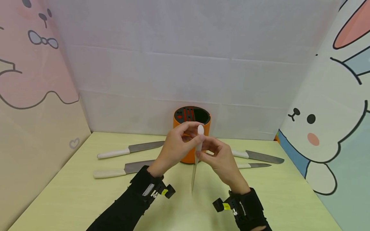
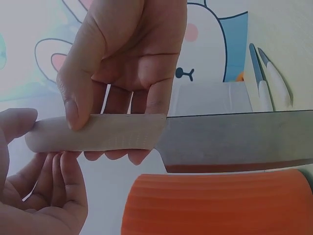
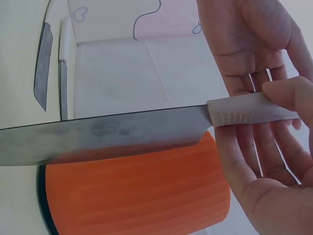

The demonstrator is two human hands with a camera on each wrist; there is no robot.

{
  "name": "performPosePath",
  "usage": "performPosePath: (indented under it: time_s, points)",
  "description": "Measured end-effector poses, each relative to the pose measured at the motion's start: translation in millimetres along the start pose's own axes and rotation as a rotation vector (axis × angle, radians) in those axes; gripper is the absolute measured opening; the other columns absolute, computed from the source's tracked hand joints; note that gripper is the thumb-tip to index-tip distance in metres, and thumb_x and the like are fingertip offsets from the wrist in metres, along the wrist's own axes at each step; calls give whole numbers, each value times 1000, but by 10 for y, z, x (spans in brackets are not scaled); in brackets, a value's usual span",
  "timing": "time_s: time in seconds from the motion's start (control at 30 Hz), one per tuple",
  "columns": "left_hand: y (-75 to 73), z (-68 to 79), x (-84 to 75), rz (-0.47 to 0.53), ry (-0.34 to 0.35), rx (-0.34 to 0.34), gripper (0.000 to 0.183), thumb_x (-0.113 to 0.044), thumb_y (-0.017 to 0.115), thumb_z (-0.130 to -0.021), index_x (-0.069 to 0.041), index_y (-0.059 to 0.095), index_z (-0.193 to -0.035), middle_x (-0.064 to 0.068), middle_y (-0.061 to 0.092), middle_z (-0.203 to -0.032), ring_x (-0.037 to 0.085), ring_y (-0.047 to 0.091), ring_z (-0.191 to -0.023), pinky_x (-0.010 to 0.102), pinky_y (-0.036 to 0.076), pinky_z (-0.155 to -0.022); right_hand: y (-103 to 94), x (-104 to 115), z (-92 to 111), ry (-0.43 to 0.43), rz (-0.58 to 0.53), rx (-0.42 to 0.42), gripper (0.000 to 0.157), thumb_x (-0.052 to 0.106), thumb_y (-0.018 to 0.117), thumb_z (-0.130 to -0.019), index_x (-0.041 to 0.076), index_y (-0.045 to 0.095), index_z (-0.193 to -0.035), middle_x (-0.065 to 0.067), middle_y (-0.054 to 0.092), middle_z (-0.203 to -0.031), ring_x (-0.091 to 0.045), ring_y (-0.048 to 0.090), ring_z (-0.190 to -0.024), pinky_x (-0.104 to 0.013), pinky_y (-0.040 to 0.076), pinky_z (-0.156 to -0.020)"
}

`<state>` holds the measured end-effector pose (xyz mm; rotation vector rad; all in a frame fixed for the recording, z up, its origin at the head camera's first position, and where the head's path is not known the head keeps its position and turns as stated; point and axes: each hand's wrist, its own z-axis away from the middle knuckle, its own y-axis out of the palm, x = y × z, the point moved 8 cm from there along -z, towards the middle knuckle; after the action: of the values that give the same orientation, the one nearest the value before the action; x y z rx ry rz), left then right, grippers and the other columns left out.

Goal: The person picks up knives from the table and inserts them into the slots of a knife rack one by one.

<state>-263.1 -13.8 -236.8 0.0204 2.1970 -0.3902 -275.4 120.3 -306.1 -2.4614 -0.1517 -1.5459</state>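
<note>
In front of an orange cylindrical knife block, a knife hangs upright, with its white handle up and its blade pointing down. My left hand pinches the handle near its butt end between thumb and fingers. Lower on the same handle, close to the blade, my right hand grips it with the thumb opposite the fingers. The left wrist view shows the wide blade in front of the block, apart from the table. Black slots and a larger dark opening mark the block's top.
On the left of the table lie two white-handled knives, an upper one and a lower one. To the right are a larger knife and a small one. A pale wall stands behind, with cartoon-printed panels on both sides.
</note>
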Motion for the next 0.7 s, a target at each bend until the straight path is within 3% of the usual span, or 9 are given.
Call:
performPosePath:
  time_s: [0.17, 0.3, 0.47, 0.7]
  points:
    - [-12, 16, -20, -17, 7, -8, 30, -14, 66, -91, -8, 61, -120, 4, 62, -98, 17, 58, -88, 39, 52, -81, 18, 7, 1, 3, -7, 5, 37, 10, 73, -85, 14, 63, -120, -12, 62, -105, -29, 57, -95, -37, 56, -78]
    - [-14, 10, 52, -28, 33, -19, 30, -16, 67, -91, -13, 61, -120, 1, 62, -97, 14, 59, -88, 37, 53, -80, 44, 88, 18, 8, -9, 11, 37, 8, 72, -85, 12, 63, -121, -12, 62, -107, -30, 58, -96, -36, 55, -81]
    - [-35, 25, -40, -45, 58, -31, 30, -13, 67, -90, -9, 62, -120, 3, 62, -97, 15, 60, -88, 38, 53, -79, 89, 286, 49, 17, 31, 15, 36, 2, 70, -86, 7, 62, -121, -14, 62, -107, -30, 58, -97, -33, 52, -86]
    - [-69, 20, -103, -52, 71, -37, 31, -9, 66, -90, -5, 61, -120, 5, 63, -98, 17, 60, -89, 39, 53, -81, 90, 277, 41, 1, 69, 20, 32, 1, 70, -85, 5, 63, -116, -14, 63, -104, -29, 59, -95, -33, 51, -88]
